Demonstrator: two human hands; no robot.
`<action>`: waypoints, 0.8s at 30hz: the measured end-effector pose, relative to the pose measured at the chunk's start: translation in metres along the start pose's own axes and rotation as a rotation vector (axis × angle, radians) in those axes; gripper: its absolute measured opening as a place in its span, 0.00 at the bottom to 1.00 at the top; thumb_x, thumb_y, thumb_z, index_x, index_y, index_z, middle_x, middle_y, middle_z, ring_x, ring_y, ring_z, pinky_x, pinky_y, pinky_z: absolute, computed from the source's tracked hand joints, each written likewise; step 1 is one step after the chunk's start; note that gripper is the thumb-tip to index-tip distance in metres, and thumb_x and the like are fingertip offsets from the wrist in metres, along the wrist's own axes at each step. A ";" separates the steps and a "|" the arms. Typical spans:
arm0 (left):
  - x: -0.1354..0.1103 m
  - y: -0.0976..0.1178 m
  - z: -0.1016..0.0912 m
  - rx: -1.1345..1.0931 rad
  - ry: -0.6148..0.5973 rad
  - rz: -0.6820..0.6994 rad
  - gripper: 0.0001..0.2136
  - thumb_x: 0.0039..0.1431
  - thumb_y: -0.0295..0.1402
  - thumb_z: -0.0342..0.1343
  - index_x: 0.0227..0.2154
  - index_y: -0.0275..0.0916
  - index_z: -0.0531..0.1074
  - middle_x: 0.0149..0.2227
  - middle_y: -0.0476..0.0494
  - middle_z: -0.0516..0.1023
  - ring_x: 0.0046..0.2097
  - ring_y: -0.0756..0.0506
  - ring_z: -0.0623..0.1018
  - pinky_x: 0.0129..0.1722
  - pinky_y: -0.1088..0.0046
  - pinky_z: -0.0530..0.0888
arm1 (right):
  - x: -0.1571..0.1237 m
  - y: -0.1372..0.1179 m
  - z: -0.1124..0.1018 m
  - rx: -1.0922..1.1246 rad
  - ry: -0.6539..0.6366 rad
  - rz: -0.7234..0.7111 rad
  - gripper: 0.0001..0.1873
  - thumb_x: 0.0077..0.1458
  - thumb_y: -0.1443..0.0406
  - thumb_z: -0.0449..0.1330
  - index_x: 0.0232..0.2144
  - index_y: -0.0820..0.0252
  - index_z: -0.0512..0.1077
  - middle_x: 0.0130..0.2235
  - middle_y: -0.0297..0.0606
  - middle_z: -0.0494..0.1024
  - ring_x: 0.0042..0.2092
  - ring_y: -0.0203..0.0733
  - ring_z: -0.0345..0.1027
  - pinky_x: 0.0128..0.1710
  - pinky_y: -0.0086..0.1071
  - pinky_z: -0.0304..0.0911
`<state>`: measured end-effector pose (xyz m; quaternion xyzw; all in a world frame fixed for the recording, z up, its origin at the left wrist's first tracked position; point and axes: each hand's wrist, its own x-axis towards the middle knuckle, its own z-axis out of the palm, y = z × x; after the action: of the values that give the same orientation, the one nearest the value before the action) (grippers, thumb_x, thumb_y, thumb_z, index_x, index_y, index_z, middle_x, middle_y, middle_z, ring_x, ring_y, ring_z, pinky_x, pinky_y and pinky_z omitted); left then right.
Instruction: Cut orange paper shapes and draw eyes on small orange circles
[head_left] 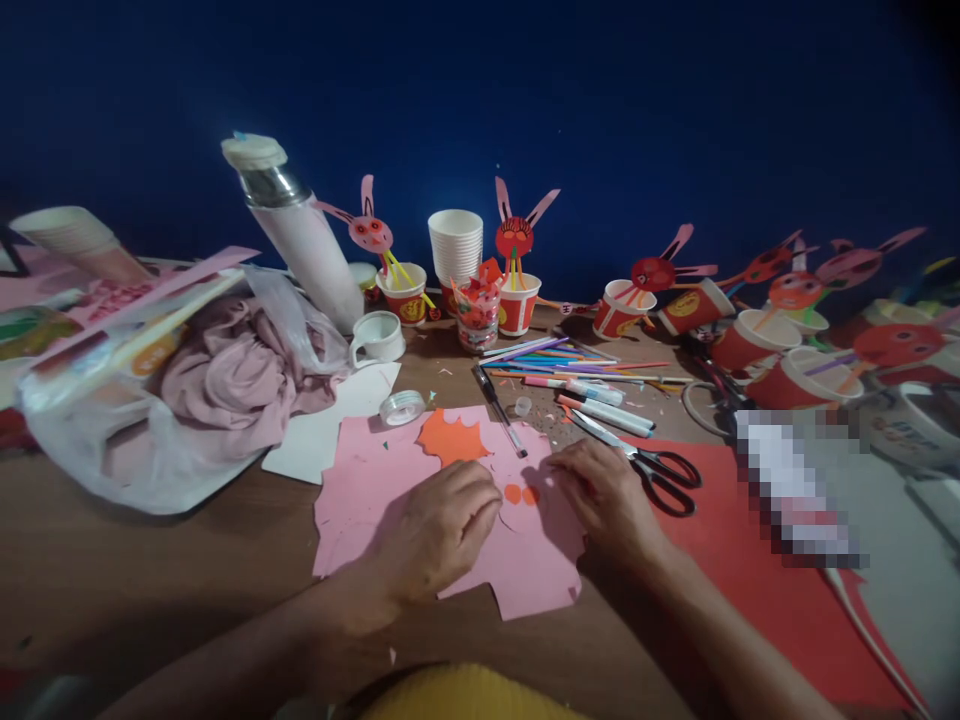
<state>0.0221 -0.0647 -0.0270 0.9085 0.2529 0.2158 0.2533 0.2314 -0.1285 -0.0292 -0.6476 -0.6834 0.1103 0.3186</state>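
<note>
A cut pink paper sheet (360, 490) lies on the table under both my hands. My left hand (442, 520) is closed over its middle, fingers curled and thumb against them; what they hold, if anything, is hidden. Across from it, my right hand (604, 490) has its fingers drawn together near the sheet's right side, and their tips hide whatever is between them. Two small orange paper circles (522, 495) lie side by side between the hands, with a faint curved edge below them. An orange paper scrap (454, 436) with a jagged edge rests beyond my left hand.
Black-handled scissors (667, 480) lie beside my right hand on red paper (720, 520). Ahead are a black pen (499, 408), markers (600, 400), a tape roll (402, 407) and colored sticks (547, 352). Paper cups with rabbit figures (517, 300) and a leaning thermos (307, 250) stand behind.
</note>
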 end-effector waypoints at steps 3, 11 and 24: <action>0.005 -0.007 0.000 -0.103 0.030 -0.131 0.09 0.60 0.28 0.44 0.28 0.38 0.68 0.29 0.48 0.70 0.32 0.50 0.70 0.31 0.76 0.65 | -0.005 -0.005 0.002 -0.144 -0.091 -0.099 0.11 0.54 0.61 0.56 0.39 0.57 0.72 0.37 0.42 0.74 0.40 0.48 0.65 0.38 0.41 0.56; 0.016 -0.011 -0.008 -0.254 0.039 -0.371 0.18 0.61 0.39 0.41 0.19 0.38 0.63 0.19 0.53 0.61 0.23 0.51 0.64 0.25 0.76 0.61 | -0.010 -0.012 0.005 -0.213 -0.240 -0.150 0.28 0.49 0.47 0.57 0.46 0.58 0.67 0.47 0.43 0.71 0.46 0.51 0.60 0.45 0.46 0.52; 0.017 -0.009 -0.005 -0.449 0.082 -0.365 0.17 0.61 0.40 0.42 0.23 0.37 0.68 0.23 0.48 0.68 0.25 0.50 0.68 0.25 0.76 0.66 | -0.012 -0.013 0.013 -0.199 -0.162 -0.146 0.20 0.45 0.56 0.63 0.41 0.58 0.69 0.46 0.43 0.72 0.47 0.50 0.62 0.43 0.43 0.56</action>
<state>0.0300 -0.0462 -0.0243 0.7597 0.3682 0.2536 0.4722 0.2127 -0.1383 -0.0350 -0.6136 -0.7596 0.0704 0.2039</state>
